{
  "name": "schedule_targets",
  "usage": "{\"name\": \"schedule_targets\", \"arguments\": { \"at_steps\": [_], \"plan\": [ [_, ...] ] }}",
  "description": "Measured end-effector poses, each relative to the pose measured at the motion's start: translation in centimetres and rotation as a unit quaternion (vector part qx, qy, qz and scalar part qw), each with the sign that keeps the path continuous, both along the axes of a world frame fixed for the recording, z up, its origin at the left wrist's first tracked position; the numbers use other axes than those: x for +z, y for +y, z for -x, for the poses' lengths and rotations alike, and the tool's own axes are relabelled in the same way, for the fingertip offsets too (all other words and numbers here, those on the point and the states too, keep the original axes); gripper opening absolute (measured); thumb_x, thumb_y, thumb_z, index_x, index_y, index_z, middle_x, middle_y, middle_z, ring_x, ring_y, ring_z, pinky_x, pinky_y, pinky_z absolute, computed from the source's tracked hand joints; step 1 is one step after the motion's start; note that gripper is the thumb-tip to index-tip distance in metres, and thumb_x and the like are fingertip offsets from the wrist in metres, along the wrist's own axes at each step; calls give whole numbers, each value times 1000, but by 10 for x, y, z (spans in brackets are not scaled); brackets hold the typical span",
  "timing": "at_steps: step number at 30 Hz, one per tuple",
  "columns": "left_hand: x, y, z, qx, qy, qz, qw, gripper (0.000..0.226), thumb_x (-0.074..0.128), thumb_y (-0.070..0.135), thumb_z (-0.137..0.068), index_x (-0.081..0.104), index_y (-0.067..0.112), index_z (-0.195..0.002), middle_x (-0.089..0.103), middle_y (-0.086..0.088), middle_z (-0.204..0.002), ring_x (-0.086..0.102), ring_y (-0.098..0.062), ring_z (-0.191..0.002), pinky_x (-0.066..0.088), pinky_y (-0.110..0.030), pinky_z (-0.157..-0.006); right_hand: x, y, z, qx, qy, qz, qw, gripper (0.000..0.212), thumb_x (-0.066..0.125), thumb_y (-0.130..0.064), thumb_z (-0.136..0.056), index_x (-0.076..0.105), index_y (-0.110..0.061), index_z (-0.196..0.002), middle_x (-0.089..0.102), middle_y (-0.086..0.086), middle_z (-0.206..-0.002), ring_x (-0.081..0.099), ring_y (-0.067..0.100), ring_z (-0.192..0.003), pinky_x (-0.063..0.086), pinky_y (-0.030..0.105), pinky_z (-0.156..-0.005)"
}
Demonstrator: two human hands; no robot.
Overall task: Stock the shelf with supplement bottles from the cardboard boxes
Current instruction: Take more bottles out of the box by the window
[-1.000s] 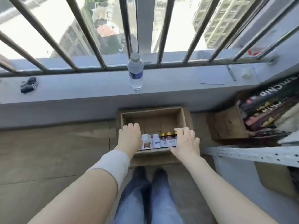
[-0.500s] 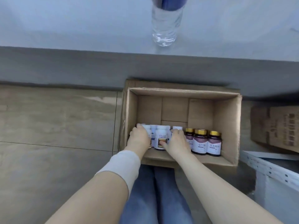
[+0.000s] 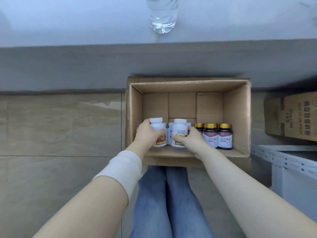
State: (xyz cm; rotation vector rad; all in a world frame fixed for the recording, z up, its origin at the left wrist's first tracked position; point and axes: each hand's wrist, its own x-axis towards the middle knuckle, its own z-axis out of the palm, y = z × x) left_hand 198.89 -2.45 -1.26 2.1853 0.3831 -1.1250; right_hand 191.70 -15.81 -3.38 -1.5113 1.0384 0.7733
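An open cardboard box [image 3: 236,110] lies on the floor in front of my knees. Along its near wall stand white supplement bottles and several dark bottles with gold caps [image 3: 224,136]. My left hand [image 3: 147,134] grips a white bottle with an orange label [image 3: 157,125] at the box's left end. My right hand [image 3: 190,139] grips a white bottle with a yellow band [image 3: 179,130] beside it. Both bottles sit slightly higher than the row. More white bottles show between and behind them.
A clear water bottle [image 3: 163,16] stands on the pale ledge above the box. A second printed cardboard box [image 3: 291,117] lies at the right. A white metal shelf rail [image 3: 283,158] juts in at lower right. Tiled floor spreads left.
The view has tipped down and closer onto the box. Both hands moved from its near rim onto the white bottles, took hold of one each and lifted them a little.
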Motion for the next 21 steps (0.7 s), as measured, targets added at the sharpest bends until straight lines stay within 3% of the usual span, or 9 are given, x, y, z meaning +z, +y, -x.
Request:
{"name": "schedule_targets", "arguments": {
  "at_steps": [2, 4, 9, 11, 14, 17, 21],
  "plan": [
    [46, -3, 0, 40, 9, 78, 996, 38, 65, 15, -85, 52, 19, -121, 62, -4, -116, 61, -20, -101, 50, -36, -93, 48, -16, 14, -28, -19, -7, 999, 52, 69, -22, -82, 41, -12, -124, 57, 4, -116, 53, 16, -97, 43, 27, -77],
    [88, -7, 2, 64, 25, 143, 987, 38, 64, 14, -87, 49, 24, -120, 61, -3, -112, 62, -22, -104, 51, -42, -96, 88, -30, 28, -47, -36, 2, 998, 60, 67, -25, -84, 34, -12, -133, 55, 3, -121, 52, 16, -103, 39, 27, -84],
    [209, -38, 27, -38, 19, 242, 969, 39, 52, 18, -94, 42, 20, -131, 58, -3, -113, 60, -17, -99, 52, -33, -86, 219, -54, 90, -177, -95, 20, 979, 60, 67, -26, -83, 37, -13, -133, 55, 0, -122, 53, 15, -112, 40, 32, -101],
    [256, -55, 46, -80, 35, 282, 955, 35, 47, 19, -96, 41, 17, -131, 57, -1, -107, 59, -14, -92, 51, -31, -82, 271, -52, 123, -252, -139, 17, 957, 45, 65, -17, -85, 45, -11, -125, 58, 6, -118, 56, 19, -107, 42, 33, -100],
    [323, -85, 85, -155, 69, 351, 921, 32, 49, 22, -95, 44, 9, -124, 57, -7, -98, 60, -15, -78, 53, -28, -69, 338, -46, 180, -350, -203, 13, 914, 14, 56, -5, -89, 54, -15, -99, 58, 10, -103, 58, 16, -88, 45, 26, -85],
    [385, -113, 135, -260, 62, 408, 873, 25, 52, 24, -95, 47, 7, -112, 55, -3, -80, 55, -10, -63, 48, -16, -50, 398, -41, 244, -409, -250, 43, 877, 20, 54, -7, -91, 54, -9, -110, 60, 6, -99, 58, 15, -90, 46, 23, -84],
    [449, -148, 211, -359, 52, 471, 804, 18, 57, 24, -91, 58, 9, -101, 63, 4, -72, 59, -8, -63, 49, -17, -56, 469, -41, 330, -486, -327, 98, 805, 18, 57, -6, -84, 58, -17, -99, 62, 6, -100, 60, 16, -91, 46, 31, -93]
  ]
}}
